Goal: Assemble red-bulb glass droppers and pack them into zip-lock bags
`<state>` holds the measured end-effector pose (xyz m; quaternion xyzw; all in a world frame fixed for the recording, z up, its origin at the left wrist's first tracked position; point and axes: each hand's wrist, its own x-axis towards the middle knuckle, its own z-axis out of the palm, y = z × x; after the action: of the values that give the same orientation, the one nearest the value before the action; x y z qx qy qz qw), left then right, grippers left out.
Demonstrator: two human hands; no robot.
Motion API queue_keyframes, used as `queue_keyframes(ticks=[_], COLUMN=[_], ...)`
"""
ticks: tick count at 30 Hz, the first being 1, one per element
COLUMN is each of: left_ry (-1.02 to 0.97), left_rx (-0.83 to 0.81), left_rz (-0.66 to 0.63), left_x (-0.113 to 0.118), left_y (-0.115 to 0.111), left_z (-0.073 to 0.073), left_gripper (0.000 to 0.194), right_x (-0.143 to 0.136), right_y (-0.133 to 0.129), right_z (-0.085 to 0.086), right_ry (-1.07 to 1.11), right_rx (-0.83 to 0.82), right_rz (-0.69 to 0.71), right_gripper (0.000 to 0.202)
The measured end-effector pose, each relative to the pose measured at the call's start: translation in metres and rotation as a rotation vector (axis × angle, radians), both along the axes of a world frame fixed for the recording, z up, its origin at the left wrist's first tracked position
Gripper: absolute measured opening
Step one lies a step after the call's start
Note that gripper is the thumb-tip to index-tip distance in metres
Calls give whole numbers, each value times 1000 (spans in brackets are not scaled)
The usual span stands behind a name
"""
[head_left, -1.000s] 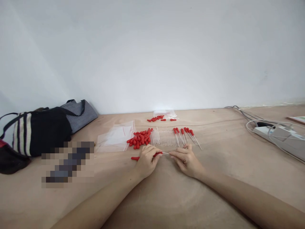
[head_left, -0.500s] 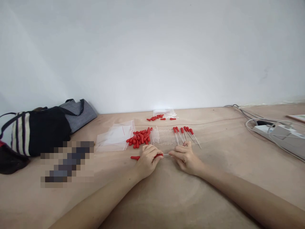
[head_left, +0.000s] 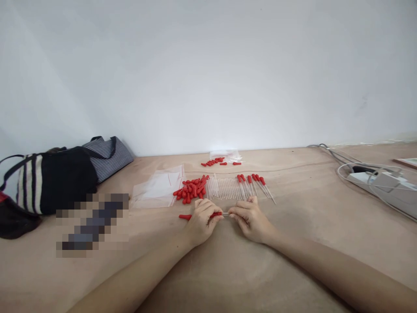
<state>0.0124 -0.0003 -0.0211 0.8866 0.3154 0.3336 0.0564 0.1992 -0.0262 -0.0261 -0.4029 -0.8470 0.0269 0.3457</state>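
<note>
Pinched in my left hand (head_left: 202, 222) is a red rubber dropper bulb (head_left: 216, 214), its narrow end pointing right. My right hand (head_left: 252, 220) grips a thin clear dropper tube (head_left: 225, 214), whose short visible stretch meets the mouth of the bulb; how deep it sits inside cannot be made out. Another red bulb (head_left: 184, 217) lies just left of my left hand. Beyond the hands are a pile of red bulbs (head_left: 190, 190), a row of clear tubes (head_left: 223, 188) and several droppers with bulbs fitted (head_left: 257, 179).
Clear plastic bags (head_left: 156, 189) lie left of the pile. Farther back, more red bulbs (head_left: 211, 162) sit by another clear bag (head_left: 224, 153). A black bag (head_left: 68, 178) and a striped bag (head_left: 109, 158) stand at left. A white power strip (head_left: 386, 182) with cables is at right.
My right hand has shifted slightly left along the tube, closer to my left hand, so less tube shows between them. My left hand stays on the bulb.
</note>
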Motion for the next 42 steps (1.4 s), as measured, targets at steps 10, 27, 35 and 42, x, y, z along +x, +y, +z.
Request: queue_keyframes(ticks=[10,27,35,42], left_ry=[15,309,374,449], left_rx=[23,-35,-252,-543], left_rz=[-11,162,121,164], left_x=[1,-45,-62,-72], left_y=[-2,11,14,19], left_z=[-1,26,35,49], left_gripper=[14,13,16,20], right_x=[-2,105,105,94], right_y=[-2,42,49,46], right_z=[2,-5,-14,-6], right_ry=[37,105,-120,-86], right_rx=[-121,-150,-269,-278], right_rz=[10,-792,-916,-941], right_gripper=[23,26,26,29])
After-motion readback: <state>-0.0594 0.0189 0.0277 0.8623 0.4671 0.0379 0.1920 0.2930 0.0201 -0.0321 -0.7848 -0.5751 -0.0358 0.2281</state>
